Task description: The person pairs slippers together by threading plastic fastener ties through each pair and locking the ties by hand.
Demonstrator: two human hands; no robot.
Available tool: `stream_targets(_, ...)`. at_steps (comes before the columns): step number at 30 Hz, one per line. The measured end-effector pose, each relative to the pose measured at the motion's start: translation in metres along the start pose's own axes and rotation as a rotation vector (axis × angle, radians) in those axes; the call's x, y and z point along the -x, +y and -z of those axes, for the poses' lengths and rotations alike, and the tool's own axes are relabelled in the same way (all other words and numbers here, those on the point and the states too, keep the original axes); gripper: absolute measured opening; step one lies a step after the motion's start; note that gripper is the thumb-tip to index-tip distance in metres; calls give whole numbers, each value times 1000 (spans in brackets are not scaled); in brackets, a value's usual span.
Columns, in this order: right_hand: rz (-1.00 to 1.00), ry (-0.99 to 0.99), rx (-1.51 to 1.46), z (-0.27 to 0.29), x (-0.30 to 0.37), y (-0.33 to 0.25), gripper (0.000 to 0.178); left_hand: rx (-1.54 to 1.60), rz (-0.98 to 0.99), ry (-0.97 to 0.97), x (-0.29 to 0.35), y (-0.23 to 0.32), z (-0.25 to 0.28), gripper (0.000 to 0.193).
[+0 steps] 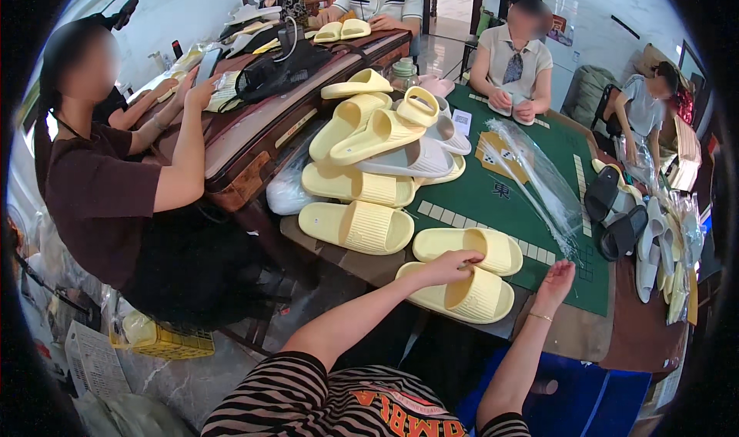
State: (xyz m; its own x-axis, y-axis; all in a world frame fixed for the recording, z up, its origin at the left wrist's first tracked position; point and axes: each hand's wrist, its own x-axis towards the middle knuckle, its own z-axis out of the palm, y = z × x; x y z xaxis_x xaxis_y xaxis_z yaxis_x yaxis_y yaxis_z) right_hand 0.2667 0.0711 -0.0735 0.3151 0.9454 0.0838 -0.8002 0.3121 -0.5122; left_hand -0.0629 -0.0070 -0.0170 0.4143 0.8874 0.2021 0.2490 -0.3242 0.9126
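Two pale yellow slippers lie side by side at the table's near edge, a far slipper (500,251) and a near slipper (481,297). My left hand (453,267) is closed where their ribbed straps meet, with its fingertips on the strap edges. Over the table just right of the pair, my right hand (556,285) has its fingertips drawn together; whatever they hold is too small to make out. Close beyond those fingertips are the ends of thin white strips (550,225), partly in a clear plastic bag (548,177).
A pile of yellow and grey slippers (358,185) stands left of the pair. Black slippers (622,233) and grey ones lie at the right. White tiles (443,215) line the green tabletop (473,198). Other people sit around; one (108,168) is close on my left.
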Motion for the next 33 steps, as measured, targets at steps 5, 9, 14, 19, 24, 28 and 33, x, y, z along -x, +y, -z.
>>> stream_targets(5,461,132,320,-8,7,-44,13,-97,-5,30,-12,2,-6,38)
stream_targets(9,806,168,471,-51,23,-107,14,-213,-136,165,-14,-21,-20,25)
stream_targets(14,929,298,813,-84,50,-134,21,-221,-80,581,-23,-14,-47,9)
stream_targets(19,553,-189,1355,-93,69,-16,25,-484,105,547,-21,-17,-31,20)
stream_targets(24,411,-443,1471,-106,96,45,14,-510,-22,523,-16,-10,-33,28)
stream_targets(28,380,-437,1509,-114,101,49,14,-593,63,477,-13,-17,-30,35)
stream_targets(33,447,-458,1495,-102,103,48,15,-800,-32,510,-6,-25,-45,51)
